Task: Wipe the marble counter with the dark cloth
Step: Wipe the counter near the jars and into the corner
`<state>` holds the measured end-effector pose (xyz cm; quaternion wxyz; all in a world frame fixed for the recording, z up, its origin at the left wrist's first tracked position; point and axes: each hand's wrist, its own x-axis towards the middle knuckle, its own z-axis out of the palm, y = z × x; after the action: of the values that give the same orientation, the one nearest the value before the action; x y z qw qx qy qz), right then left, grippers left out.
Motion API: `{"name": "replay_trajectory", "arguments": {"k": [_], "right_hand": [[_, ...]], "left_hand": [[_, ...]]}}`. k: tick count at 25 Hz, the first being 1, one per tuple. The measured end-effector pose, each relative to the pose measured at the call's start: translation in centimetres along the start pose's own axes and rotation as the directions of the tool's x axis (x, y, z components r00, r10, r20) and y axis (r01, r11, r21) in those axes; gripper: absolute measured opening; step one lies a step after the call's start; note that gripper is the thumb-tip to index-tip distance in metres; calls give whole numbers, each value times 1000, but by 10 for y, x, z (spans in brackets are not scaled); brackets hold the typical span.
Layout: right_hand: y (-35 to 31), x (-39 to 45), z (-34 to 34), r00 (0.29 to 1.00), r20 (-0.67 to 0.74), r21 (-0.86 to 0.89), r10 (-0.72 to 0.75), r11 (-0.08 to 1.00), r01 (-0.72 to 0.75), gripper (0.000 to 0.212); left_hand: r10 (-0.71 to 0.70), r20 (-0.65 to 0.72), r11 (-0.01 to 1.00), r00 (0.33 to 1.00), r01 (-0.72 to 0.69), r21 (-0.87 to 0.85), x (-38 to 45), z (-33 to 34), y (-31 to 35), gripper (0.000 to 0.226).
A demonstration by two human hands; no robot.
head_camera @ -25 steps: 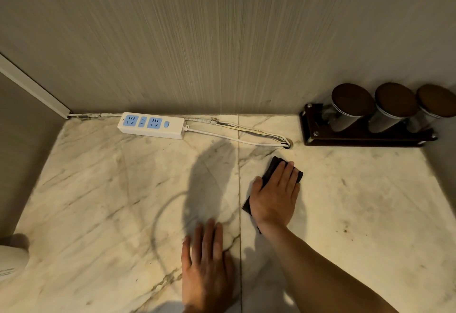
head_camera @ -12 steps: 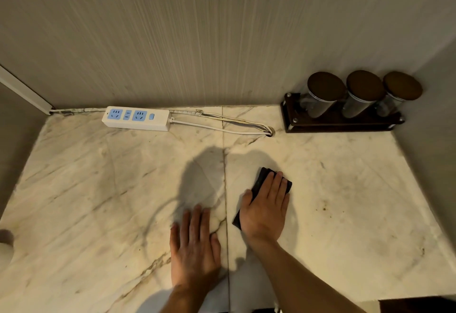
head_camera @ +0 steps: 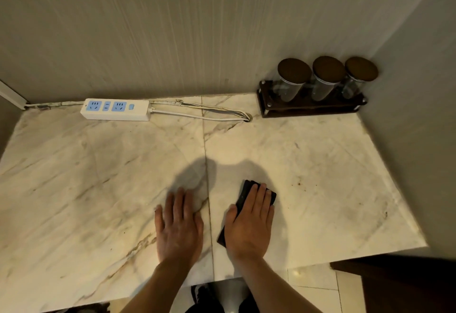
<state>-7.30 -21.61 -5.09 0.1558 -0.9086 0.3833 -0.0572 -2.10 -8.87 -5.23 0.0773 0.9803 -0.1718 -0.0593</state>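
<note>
The marble counter is white with brown veins and a seam down its middle. The dark cloth lies folded flat on it, just right of the seam near the front edge. My right hand presses palm-down on the cloth, fingers together, covering most of it; only its far end and left edge show. My left hand rests flat on the bare marble left of the seam, fingers slightly apart, holding nothing.
A white power strip with its cables lies along the back wall. A dark rack with three lidded glass jars stands in the back right corner. Small brown specks mark the marble right of the cloth. Floor tiles show below the front edge.
My right hand has drawn the cloth back from near the cable hole toward the front edge. The left hand stays flat beside it. The view has pulled back and tilted down.
</note>
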Motion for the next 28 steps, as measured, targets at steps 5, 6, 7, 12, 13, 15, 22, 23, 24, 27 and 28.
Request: {"name": "replay_trajectory", "arguments": {"k": [5,6,7,12,13,15,22,23,24,27,28], "right_hand": [[13,-14,-5,998,18,-14,-65,998,65,69],[17,-15,-6,995,28,-21,-96,995,96,69],[22,-16,-8,991,43,-31,-130,991,132,68],[52,-14,-20,938,130,-68,-321,941,332,68],[58,-12,-23,919,149,-66,-366,923,379,69],[71,-8,-29,869,183,-46,-459,879,474,68],[102,21,-45,642,332,-10,-691,678,735,69],[104,26,-46,620,349,-4,-703,661,751,69],[105,31,-47,603,363,2,-710,648,762,69],[105,43,-50,557,389,15,-733,610,792,68],[105,48,-50,539,396,19,-744,593,805,69]], "left_hand": [[15,8,1000,1000,-15,-13,1,-3,3,57],[-1,4,1000,1000,1,-19,2,-5,4,58],[-18,-2,999,1000,18,-27,3,-6,6,59],[-32,-18,993,999,30,-115,1,-13,24,58],[-20,-26,990,999,16,-138,0,-13,28,55],[34,-37,990,999,-39,-139,-1,-12,35,53],[97,-10,988,995,-97,-117,7,-1,59,56],[95,-8,989,995,-95,-113,9,1,62,56],[89,-8,990,996,-90,-112,11,3,64,55],[67,-19,993,998,-69,-94,11,7,67,55],[63,-18,995,998,-64,-76,11,8,68,55]]}}
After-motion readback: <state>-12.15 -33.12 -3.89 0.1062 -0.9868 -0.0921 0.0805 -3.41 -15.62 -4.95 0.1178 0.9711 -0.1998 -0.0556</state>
